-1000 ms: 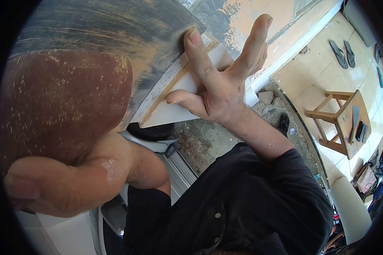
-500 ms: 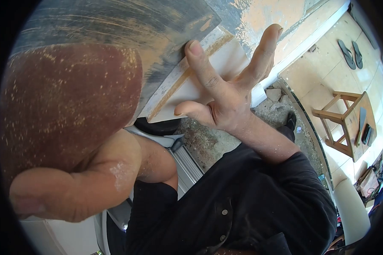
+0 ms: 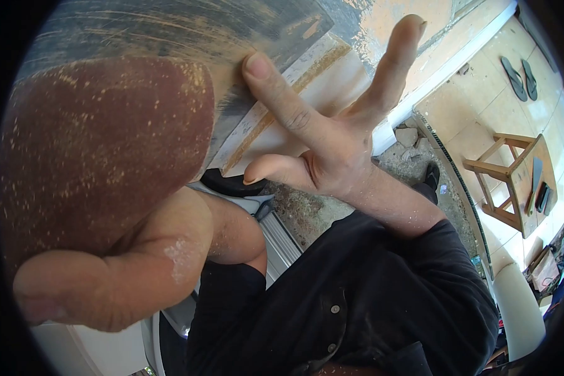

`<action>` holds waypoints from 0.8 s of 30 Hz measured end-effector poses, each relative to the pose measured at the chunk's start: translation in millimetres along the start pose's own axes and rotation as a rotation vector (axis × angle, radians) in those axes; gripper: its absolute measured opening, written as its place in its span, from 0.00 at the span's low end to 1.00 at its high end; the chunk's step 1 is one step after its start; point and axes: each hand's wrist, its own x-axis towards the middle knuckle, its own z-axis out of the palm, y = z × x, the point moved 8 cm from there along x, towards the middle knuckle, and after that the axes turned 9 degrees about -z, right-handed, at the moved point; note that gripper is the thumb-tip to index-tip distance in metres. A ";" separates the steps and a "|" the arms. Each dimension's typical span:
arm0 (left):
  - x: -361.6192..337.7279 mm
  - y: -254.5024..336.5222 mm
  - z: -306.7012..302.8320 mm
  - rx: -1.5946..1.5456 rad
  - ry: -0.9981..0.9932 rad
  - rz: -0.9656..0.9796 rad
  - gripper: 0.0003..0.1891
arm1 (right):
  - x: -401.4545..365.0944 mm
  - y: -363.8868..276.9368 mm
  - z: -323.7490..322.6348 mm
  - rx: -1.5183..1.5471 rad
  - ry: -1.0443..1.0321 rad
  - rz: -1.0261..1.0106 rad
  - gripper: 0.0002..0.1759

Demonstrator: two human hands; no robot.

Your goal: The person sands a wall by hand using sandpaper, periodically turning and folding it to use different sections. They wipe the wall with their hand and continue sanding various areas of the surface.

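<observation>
Close to the camera, my left hand (image 3: 138,269) grips a dark red-brown sheet of sandpaper (image 3: 106,144) speckled with tan dust, its thumb along the lower edge. The sheet covers part of the scraped panel (image 3: 244,37) behind it, dark grey with tan patches. My right hand (image 3: 338,144) is spread wide with nothing in it. Its index fingertip is at the dark panel, over the pale edge strip (image 3: 288,94). The thumb points left, below that edge. White dust marks my left hand and right forearm.
On the tiled floor at right stands a wooden stool (image 3: 520,169) with a flat blade (image 3: 537,178) and a dark object on its seat. Flip-flops (image 3: 514,80) lie beyond. Broken stones (image 3: 407,138) lie near a shoe (image 3: 431,175). A white chair back (image 3: 519,313) is at lower right.
My right hand has shifted left across the panel's edge, its index fingertip now further onto the dark surface. The left hand keeps its hold on the sandpaper, nearly unmoved.
</observation>
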 end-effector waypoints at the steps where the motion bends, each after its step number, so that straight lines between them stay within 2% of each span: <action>1: 0.1 2.3 -1.7 0.001 0.023 0.002 0.21 | 0.0 -1.4 1.7 -0.030 -0.033 -0.004 0.44; 5: 0.2 6.7 -8.0 0.003 0.114 0.019 0.23 | -12.2 -7.4 12.2 -0.202 -0.096 -0.124 0.48; 6: 1.6 7.0 -12.3 0.005 0.138 0.025 0.24 | -8.3 4.6 8.4 -0.229 -0.149 -0.015 0.48; 10: -6.4 1.2 -14.4 0.015 0.244 0.056 0.27 | 1.5 8.2 12.5 -0.322 -0.134 0.076 0.47; 11: -1.4 6.9 -20.1 0.016 0.271 0.065 0.28 | 0.2 0.9 17.8 -0.323 -0.133 0.069 0.47; 13: 3.7 18.6 -38.4 0.011 0.308 0.088 0.28 | -12.9 -28.8 36.4 -0.170 -0.086 -0.094 0.40; 15: 11.7 25.2 -66.5 0.362 0.033 -0.022 0.30 | -29.4 -36.3 47.9 -0.157 -0.123 -0.148 0.39; 16: 12.9 30.8 -77.2 0.362 0.051 -0.006 0.30 | -31.7 -39.3 49.5 -0.233 -0.143 -0.256 0.42; 17: 15.0 23.8 -84.2 0.185 0.007 -0.138 0.29 | -32.1 -42.6 49.7 -0.310 -0.161 -0.365 0.45; 18: 15.3 17.0 -85.6 0.006 -0.040 -0.268 0.29 | -27.3 -31.3 46.0 -0.310 -0.174 -0.243 0.42; 19: 15.0 22.6 -86.3 0.006 -0.026 -0.254 0.29 | -16.1 -30.3 41.1 -0.314 -0.176 -0.262 0.42; 21: 10.3 22.8 -86.0 -0.032 0.010 -0.397 0.28 | 15.9 -10.8 20.0 -0.201 -0.038 -0.089 0.44; 22: 8.7 24.7 -90.9 -0.027 0.019 -0.402 0.28 | 31.0 -3.2 25.9 -0.201 -0.049 -0.090 0.44; 24: 7.9 34.1 -105.3 0.169 0.037 -0.299 0.28 | 56.6 -21.9 24.9 -0.691 0.198 -0.360 0.48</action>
